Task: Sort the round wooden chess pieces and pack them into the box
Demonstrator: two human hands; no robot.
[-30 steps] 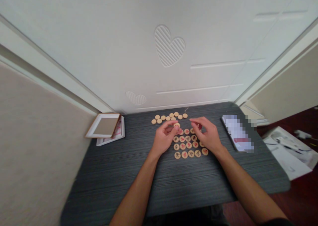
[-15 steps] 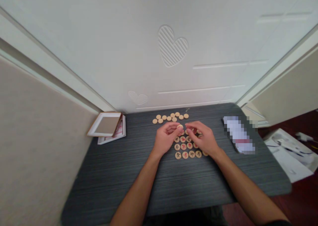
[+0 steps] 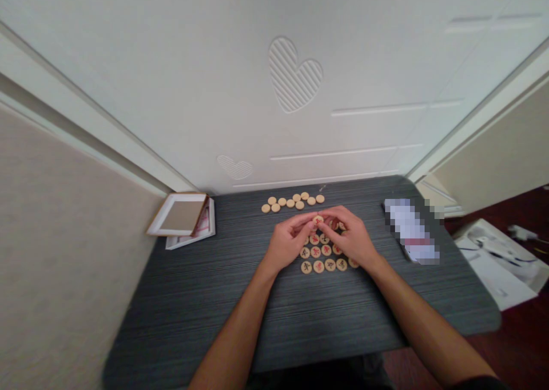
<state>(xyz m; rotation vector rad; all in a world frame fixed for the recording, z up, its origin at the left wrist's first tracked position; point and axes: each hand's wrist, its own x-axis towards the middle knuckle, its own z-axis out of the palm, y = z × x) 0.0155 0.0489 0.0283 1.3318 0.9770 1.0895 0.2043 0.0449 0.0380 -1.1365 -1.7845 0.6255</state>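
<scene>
Left hand (image 3: 285, 244) pinches a disc (image 3: 318, 221) between thumb and fingers, raised over the rows, red mark showing. Right hand (image 3: 354, 238) closes on the same disc from the other side, thumb and fingertips bent in to it; the two hands meet there. Which one bears the weight: cannot tell.

Under and just in front of the hands, marked discs (image 3: 330, 265) lie in rows, mark up, red and black mixed. Nearest row shows five, the last partly under the right hand. Rows behind it are partly covered, so no full count.

Beyond the hands, plain discs (image 3: 290, 203), ten visible, lie in a loose band near the far edge of the table (image 3: 206, 310), no marks showing. Progress, as judged: rows well filled, larger share of discs looks laid out; the held disc is in neither group, and the plain ones sit outside the rows.

Further out: lid (image 3: 182, 217) tilted on a box (image 3: 191, 241) at the table's left; phone (image 3: 410, 227), blurred out, at the right; white panel (image 3: 193, 92) with a raised heart (image 3: 295, 75) behind; off the right side, a white carton (image 3: 491, 281), contents unclear.
</scene>
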